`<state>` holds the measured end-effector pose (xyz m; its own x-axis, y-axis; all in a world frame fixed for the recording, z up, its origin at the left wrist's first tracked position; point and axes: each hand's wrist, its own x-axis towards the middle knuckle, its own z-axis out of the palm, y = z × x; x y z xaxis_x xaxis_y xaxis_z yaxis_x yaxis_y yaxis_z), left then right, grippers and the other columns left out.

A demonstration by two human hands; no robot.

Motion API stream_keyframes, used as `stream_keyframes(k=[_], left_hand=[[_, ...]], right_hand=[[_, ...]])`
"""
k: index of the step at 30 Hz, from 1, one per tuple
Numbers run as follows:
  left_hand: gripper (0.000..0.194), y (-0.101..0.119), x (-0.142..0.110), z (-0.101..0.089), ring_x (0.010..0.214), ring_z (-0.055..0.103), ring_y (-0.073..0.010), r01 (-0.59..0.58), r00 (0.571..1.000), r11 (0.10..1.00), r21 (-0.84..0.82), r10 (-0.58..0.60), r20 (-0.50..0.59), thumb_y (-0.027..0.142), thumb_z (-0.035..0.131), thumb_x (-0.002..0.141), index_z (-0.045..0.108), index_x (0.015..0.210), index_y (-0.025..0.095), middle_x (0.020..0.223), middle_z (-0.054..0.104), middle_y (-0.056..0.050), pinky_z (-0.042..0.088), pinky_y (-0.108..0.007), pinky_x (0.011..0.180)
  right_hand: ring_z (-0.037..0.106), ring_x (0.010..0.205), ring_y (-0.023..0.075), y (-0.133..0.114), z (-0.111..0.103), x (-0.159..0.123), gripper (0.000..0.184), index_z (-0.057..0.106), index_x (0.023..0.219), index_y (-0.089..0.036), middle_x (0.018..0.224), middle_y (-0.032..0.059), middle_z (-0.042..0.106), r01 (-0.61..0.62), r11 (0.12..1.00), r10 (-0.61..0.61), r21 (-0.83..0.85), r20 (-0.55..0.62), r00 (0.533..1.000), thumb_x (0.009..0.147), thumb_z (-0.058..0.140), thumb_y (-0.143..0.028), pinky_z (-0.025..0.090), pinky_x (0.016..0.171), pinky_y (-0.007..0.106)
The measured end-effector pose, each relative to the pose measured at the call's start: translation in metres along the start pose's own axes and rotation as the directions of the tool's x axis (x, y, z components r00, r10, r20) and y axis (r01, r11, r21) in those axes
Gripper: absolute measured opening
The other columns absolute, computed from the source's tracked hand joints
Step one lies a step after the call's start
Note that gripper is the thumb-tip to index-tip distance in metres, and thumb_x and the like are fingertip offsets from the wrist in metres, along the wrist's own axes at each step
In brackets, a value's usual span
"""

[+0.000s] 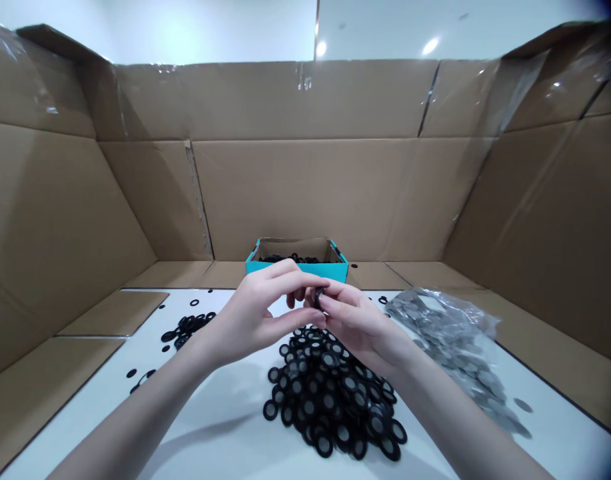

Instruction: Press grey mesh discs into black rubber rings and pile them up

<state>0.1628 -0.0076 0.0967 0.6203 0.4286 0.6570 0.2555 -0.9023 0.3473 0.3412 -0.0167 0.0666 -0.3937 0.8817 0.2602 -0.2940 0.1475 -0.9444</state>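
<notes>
In the head view, my left hand [268, 303] and my right hand [360, 323] meet above the table. Between their fingertips is a small black ring [318, 297], seen nearly edge-on. The right thumb and fingers pinch it, while the left index finger and thumb close on its edges from the other side. Whether a disc sits inside the ring is hidden. Directly below lies a large heap of black rings with grey-white centres [330, 393], partly covered by the right hand and wrist.
A turquoise box [298, 272] holding black pieces stands at the back. Loose black rings [188, 328] lie on the left. On the right, grey discs [478, 383] spill from a clear plastic bag [445, 317]. Cardboard walls [305, 200] enclose the white table [210, 427].
</notes>
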Motion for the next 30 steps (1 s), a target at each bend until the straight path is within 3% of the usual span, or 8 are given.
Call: stream_keyframes(k=[3,6,15,18,21,25,30], left_hand=[[0.023,0.000,0.001,-0.001,0.076,0.052,-0.0124,0.012,1.000,1.000,0.006,-0.012,-0.014,0.021,0.072,0.082,0.061,0.102,0.017,0.084,0.057,0.000,0.045,-0.023,0.069],[0.013,0.000,0.001,-0.002,0.077,0.053,-0.0123,0.008,1.000,1.000,0.007,-0.008,-0.004,0.011,0.067,0.084,0.061,0.094,0.018,0.085,0.055,-0.001,0.045,-0.023,0.070],[0.026,-0.004,0.000,-0.012,0.082,0.053,-0.0133,0.022,0.988,1.000,-0.017,-0.019,0.155,0.009,0.047,0.093,0.065,0.106,0.022,0.093,0.050,-0.004,0.048,-0.023,0.071],[0.023,-0.007,0.000,-0.011,0.085,0.053,-0.0147,0.022,0.992,1.000,0.007,-0.023,0.121,0.018,0.060,0.091,0.060,0.113,0.023,0.094,0.053,-0.003,0.047,-0.025,0.075],[0.031,-0.010,0.000,-0.007,0.083,0.052,-0.0148,0.019,0.998,0.998,0.054,-0.021,0.051,0.023,0.074,0.080,0.057,0.107,0.020,0.091,0.055,-0.001,0.046,-0.025,0.073],[0.014,-0.010,-0.001,-0.008,0.083,0.054,-0.0140,-0.009,0.999,0.997,0.078,0.005,0.048,0.015,0.062,0.088,0.059,0.100,0.020,0.093,0.055,-0.002,0.046,-0.024,0.073],[0.023,-0.009,0.000,-0.012,0.084,0.055,-0.0139,-0.035,0.992,0.998,0.046,0.029,0.122,0.009,0.049,0.093,0.064,0.106,0.022,0.095,0.053,-0.005,0.048,-0.023,0.072]], right_hand=[[0.048,0.074,0.0141,0.001,0.000,0.000,0.027,0.064,0.081,-0.020,0.085,0.0019,0.055,0.022,0.999,-0.022,-0.029,0.017,1.000,0.075,0.071,-0.045,0.040,0.068,0.027],[0.050,0.079,0.0141,0.002,0.000,0.001,0.025,0.062,0.080,-0.020,0.087,0.0022,0.057,0.081,0.994,-0.077,-0.071,0.065,0.995,0.079,0.069,-0.044,0.042,0.072,0.027],[0.047,0.071,0.0129,0.005,0.001,0.001,0.025,0.059,0.080,-0.020,0.076,-0.0002,0.053,0.156,0.953,-0.147,-0.260,0.053,0.988,0.083,0.064,-0.044,0.041,0.064,0.027],[0.049,0.069,0.0122,0.006,0.002,0.002,0.023,0.061,0.084,-0.021,0.078,-0.0003,0.055,0.164,0.958,-0.168,-0.235,0.003,0.986,0.082,0.066,-0.043,0.042,0.064,0.026],[0.050,0.067,0.0116,0.006,0.002,0.002,0.021,0.061,0.082,-0.021,0.073,-0.0014,0.056,0.147,0.976,-0.155,-0.163,-0.035,0.987,0.081,0.068,-0.041,0.043,0.064,0.026],[0.051,0.065,0.0114,0.005,0.001,0.003,0.022,0.063,0.080,-0.021,0.069,-0.0023,0.056,0.140,0.973,-0.149,-0.184,-0.037,0.988,0.079,0.070,-0.041,0.043,0.063,0.026],[0.049,0.067,0.0119,0.005,-0.003,0.002,0.024,0.063,0.077,-0.019,0.072,-0.0007,0.057,0.108,0.958,-0.115,-0.267,-0.009,0.993,0.080,0.067,-0.043,0.040,0.062,0.026]])
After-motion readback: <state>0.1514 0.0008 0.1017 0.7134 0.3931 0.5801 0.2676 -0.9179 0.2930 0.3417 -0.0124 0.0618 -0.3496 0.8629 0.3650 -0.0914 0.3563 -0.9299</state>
